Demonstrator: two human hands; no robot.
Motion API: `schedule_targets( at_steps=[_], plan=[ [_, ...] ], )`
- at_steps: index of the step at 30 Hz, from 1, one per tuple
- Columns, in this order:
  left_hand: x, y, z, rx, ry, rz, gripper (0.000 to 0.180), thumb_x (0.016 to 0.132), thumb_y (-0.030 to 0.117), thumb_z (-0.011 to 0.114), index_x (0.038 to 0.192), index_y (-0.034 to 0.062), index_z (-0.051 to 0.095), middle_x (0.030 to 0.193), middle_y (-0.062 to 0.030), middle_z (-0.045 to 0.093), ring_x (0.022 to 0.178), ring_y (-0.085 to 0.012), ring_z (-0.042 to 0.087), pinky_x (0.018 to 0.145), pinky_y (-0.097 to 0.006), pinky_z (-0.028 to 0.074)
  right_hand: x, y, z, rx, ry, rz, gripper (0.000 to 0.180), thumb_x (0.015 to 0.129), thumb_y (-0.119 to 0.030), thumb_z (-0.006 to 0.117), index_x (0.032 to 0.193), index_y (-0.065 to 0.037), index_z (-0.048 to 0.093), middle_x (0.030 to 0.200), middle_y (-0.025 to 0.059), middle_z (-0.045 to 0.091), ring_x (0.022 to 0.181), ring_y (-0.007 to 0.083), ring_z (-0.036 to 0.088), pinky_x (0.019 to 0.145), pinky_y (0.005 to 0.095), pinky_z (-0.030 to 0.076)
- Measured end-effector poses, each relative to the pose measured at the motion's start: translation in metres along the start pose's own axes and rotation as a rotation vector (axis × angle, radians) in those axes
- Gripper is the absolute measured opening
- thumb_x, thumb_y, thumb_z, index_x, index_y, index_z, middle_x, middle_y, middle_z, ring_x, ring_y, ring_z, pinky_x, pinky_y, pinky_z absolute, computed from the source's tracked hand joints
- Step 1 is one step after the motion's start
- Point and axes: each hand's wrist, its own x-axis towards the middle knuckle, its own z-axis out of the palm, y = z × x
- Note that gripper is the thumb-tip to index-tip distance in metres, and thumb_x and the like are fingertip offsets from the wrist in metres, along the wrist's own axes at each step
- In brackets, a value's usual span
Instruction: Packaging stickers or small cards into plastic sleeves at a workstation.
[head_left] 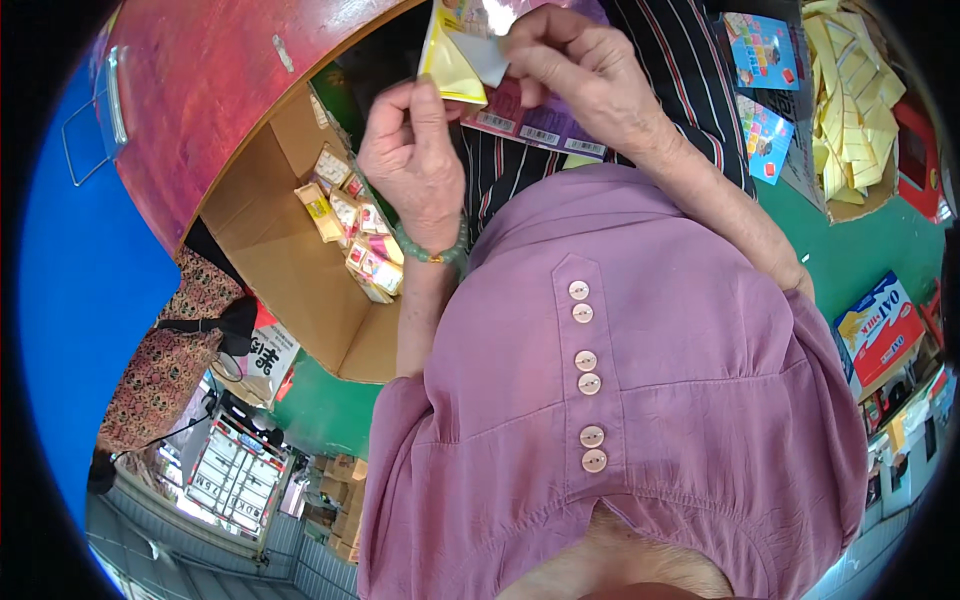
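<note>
High in the view, above my lap, my left hand (415, 140) pinches the lower edge of a yellow printed paper piece (452, 75) between thumb and fingers. A pale, whitish flap (480, 57) stands folded up from that piece. My right hand (585, 75) has its fingertips closed on the flap's right side. Across my striped lap lies a pink and purple printed sheet (545, 125), partly hidden beneath the hands. A green bead bracelet (432, 255) circles my left wrist.
On the left an open cardboard box (265, 240) holds several small packets (350, 220), beside a red tabletop (210, 90). At right, yellow folded strips (850, 90) fill another box, near blue printed cards (760, 50). A red, white and blue carton (885, 325) stands lower right.
</note>
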Motion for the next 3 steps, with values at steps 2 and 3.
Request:
schedule_targets(
  at_steps=[2,3],
  plan=[
    [0.006,-0.002,-0.009,0.023,0.037,0.013,0.014,0.092,0.011,0.059,0.087,-0.0013,0.061,0.079,-0.0061,0.064,0.064,-0.0083,0.057,0.061,-0.021,0.047,-0.017,-0.010,-0.004,0.161,0.259,0.282,0.010,0.091,-0.007,0.053,0.092,0.002,0.056,0.078,0.0031,0.058,0.062,0.0085,0.052,0.059,0.0223,0.045],
    [0.009,-0.002,-0.015,0.029,0.057,0.012,0.013,0.091,0.011,0.059,0.087,-0.0008,0.062,0.081,-0.0065,0.065,0.065,-0.0088,0.058,0.062,-0.021,0.047,-0.021,-0.014,-0.009,0.166,0.268,0.319,0.011,0.091,-0.007,0.053,0.098,0.002,0.054,0.081,0.0049,0.058,0.063,0.0105,0.054,0.059,0.0228,0.046]
  ],
)
